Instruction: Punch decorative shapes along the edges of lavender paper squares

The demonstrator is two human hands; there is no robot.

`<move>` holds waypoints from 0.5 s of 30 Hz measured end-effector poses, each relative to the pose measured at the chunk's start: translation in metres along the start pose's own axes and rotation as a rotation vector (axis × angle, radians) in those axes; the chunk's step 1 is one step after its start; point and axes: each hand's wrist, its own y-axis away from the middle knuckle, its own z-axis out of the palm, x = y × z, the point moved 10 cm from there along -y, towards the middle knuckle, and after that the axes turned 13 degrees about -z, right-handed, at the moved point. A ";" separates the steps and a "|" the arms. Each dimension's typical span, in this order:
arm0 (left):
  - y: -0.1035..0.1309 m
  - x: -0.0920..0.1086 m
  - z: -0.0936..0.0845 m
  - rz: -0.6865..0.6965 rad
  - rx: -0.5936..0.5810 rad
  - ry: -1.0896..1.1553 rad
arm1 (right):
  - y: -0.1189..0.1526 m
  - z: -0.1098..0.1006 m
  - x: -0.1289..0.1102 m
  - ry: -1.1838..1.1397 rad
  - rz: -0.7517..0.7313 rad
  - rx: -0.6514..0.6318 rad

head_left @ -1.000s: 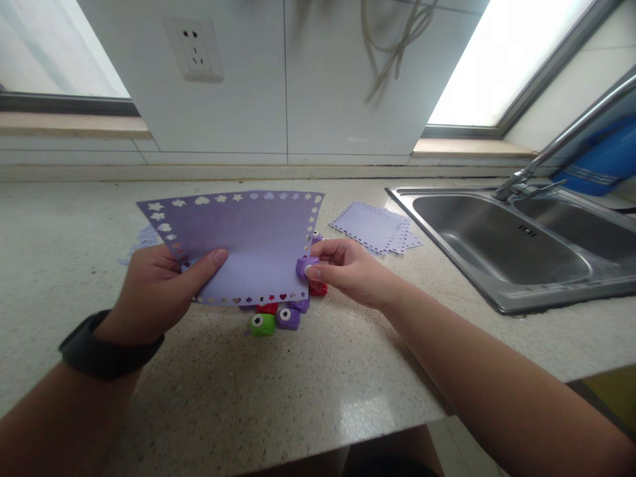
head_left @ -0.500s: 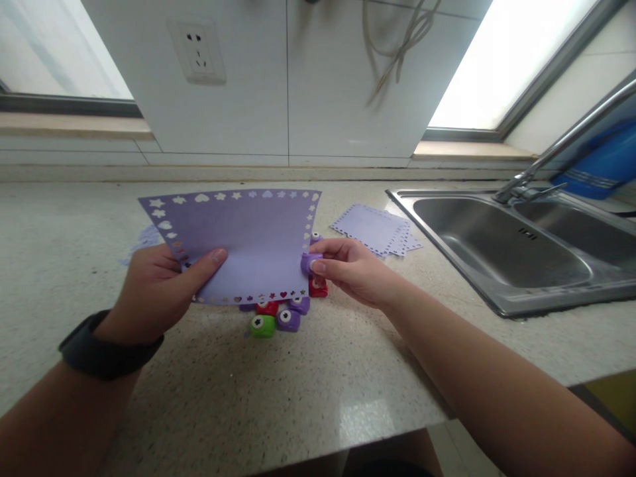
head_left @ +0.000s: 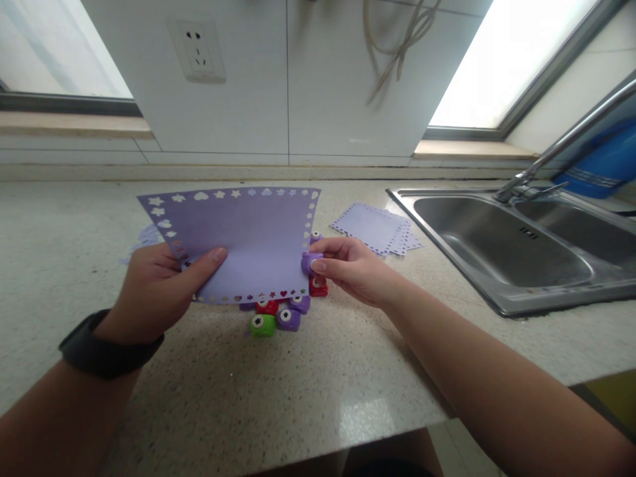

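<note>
A sheet of purple paper [head_left: 248, 232] is held up above the counter, with punched stars, hearts and flowers along its edges. My left hand [head_left: 161, 285] grips its left side, thumb on the front and fingers hidden behind. Between the thumb and fingers of my right hand [head_left: 350, 268] is a small purple craft punch [head_left: 309, 264], set on the sheet's right edge. Below the paper lie more punches: a green punch [head_left: 262, 324], a purple punch [head_left: 288, 318] and a red punch [head_left: 318, 287], some partly covered by the sheet.
Purple sheets with punched borders [head_left: 370, 225] lie stacked at the right, beside a steel sink [head_left: 497, 242] with a faucet [head_left: 521, 182]. Pale purple paper scraps [head_left: 144, 240] lie behind my left hand. The speckled counter [head_left: 238, 404] ends at a front edge near me.
Hardly anything differs. The paper has shifted very slightly, while both hands keep their holds and the punch stays at the right edge.
</note>
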 end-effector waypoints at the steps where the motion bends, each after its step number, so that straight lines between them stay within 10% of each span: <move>1: 0.000 0.000 0.000 0.019 0.004 0.011 | 0.000 0.000 0.000 -0.003 0.000 -0.001; 15: -0.001 -0.002 -0.001 0.031 0.020 0.070 | 0.000 0.001 0.001 -0.019 -0.016 0.000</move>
